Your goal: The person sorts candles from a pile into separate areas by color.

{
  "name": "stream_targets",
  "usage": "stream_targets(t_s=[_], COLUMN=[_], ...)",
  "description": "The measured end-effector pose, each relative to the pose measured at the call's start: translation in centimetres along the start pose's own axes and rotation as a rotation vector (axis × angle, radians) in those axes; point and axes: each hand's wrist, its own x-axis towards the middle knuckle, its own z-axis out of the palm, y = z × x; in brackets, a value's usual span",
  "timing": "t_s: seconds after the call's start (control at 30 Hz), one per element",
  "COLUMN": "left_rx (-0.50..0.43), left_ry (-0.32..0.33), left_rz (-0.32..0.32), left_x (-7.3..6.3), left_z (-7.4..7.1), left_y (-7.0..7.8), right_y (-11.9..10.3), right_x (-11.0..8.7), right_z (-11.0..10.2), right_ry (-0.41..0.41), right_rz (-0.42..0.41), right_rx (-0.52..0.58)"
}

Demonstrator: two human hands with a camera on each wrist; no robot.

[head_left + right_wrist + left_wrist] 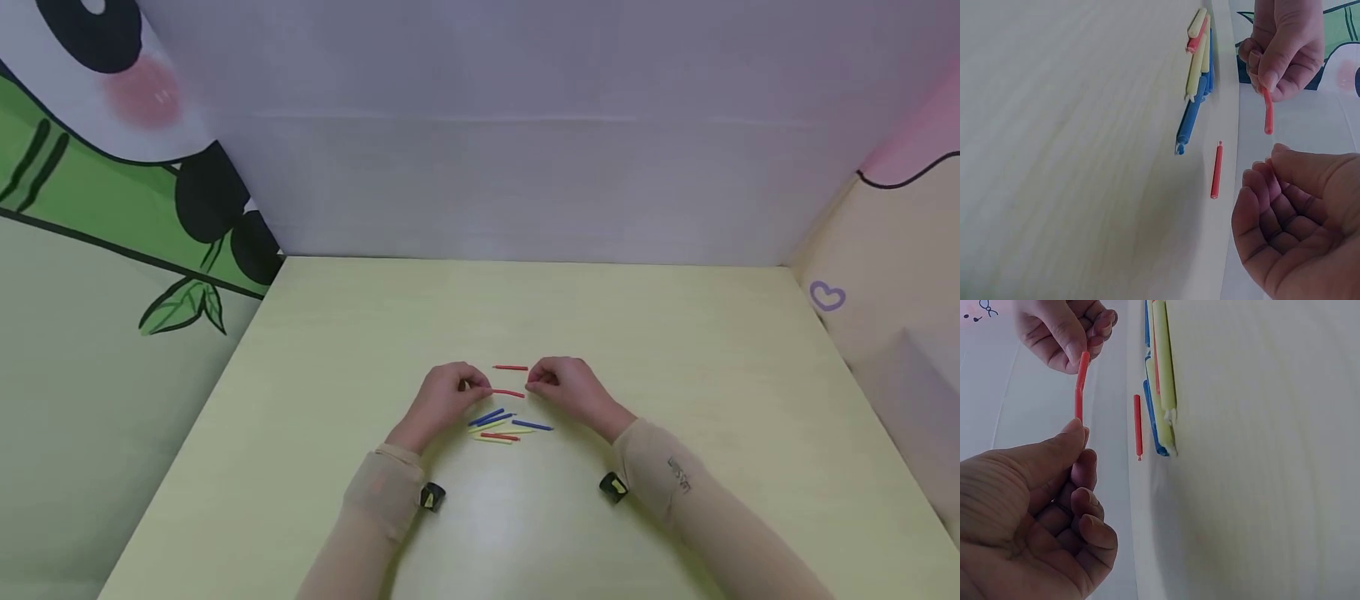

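In the head view my left hand (453, 393) pinches one end of a red candle (510, 393) between thumb and forefinger. The left wrist view shows this candle (1079, 400) slightly bent at its middle. My right hand (568, 387) is just off its free end, thumb tip and forefinger together, the other fingers curled. A small gap shows between that end and the right fingertips in the right wrist view, with nothing visible in them. Another red candle (511, 367) lies on the table beyond the held one.
Nearer the body, a loose pile of thin candles lies on the pale table (375, 317): blue candles (532, 426), yellow candles (492, 442) and a red candle (500, 437). A pale wall (525, 183) rises behind the table's far edge. Printed side walls stand left and right.
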Motion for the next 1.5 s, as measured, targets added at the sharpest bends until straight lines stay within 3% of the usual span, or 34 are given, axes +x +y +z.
stream_targets(t_s=[0.27,0.53,0.9,1.17,1.37,1.5], left_rx=[0.009,0.003,0.02,0.077,0.099,0.113], left_ry=[0.045,0.078,0.081,0.126,0.102,0.098], left_rz=[-0.022,-0.051,-0.055,-0.027,-0.012,-0.05], left_x=[0.5,1.0,1.3,0.9,2.2,2.6], left_z=[-0.1,0.4,0.6,0.0,0.7,0.9], left_y=[-0.2,0.1,0.5,-0.3,0.1,0.3], right_y=[0.0,0.6,0.6,0.0,0.3,0.4], right_x=[-0.7,-1.3,-1.7,-1.5,-2.0,-2.1], right_z=[0.4,0.5,0.8,1.6,1.3,1.5], right_ry=[0.019,0.016,0.0,-0.035,-0.022,-0.028], right_rz=[0.025,-0.036,-0.064,-0.103,-0.089,-0.117], right_rx=[0.004,0.01,0.029,0.028,0.018,0.026])
